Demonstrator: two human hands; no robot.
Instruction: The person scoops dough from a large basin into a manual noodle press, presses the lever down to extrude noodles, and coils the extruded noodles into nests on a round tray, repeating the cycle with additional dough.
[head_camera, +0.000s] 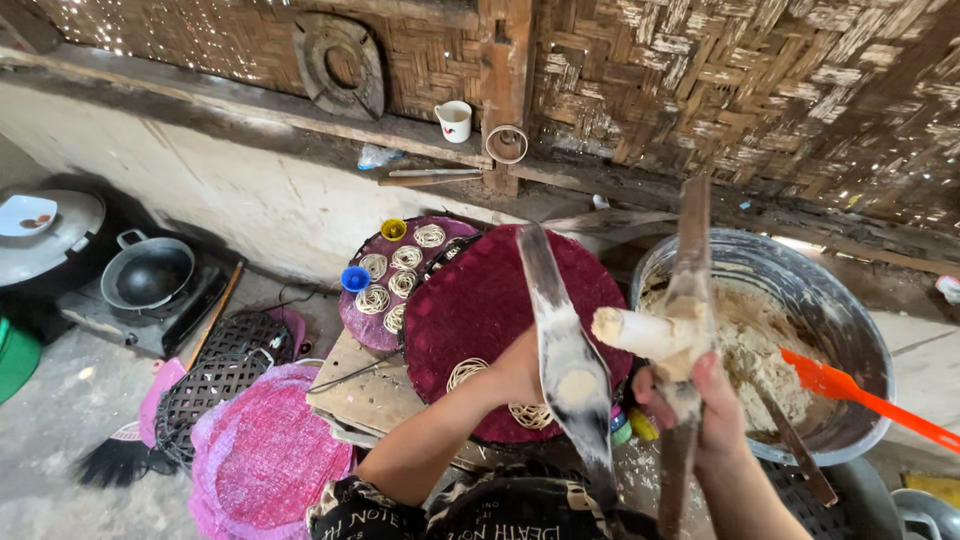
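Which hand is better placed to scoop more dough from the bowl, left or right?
Probably right: the right hand is beside the metal bowl. The left hand is over the dark red woven tray, farther off.

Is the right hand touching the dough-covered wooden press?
Touching: in the head view the right hand wraps its fingers around the dough-covered wooden press, with no gap visible.
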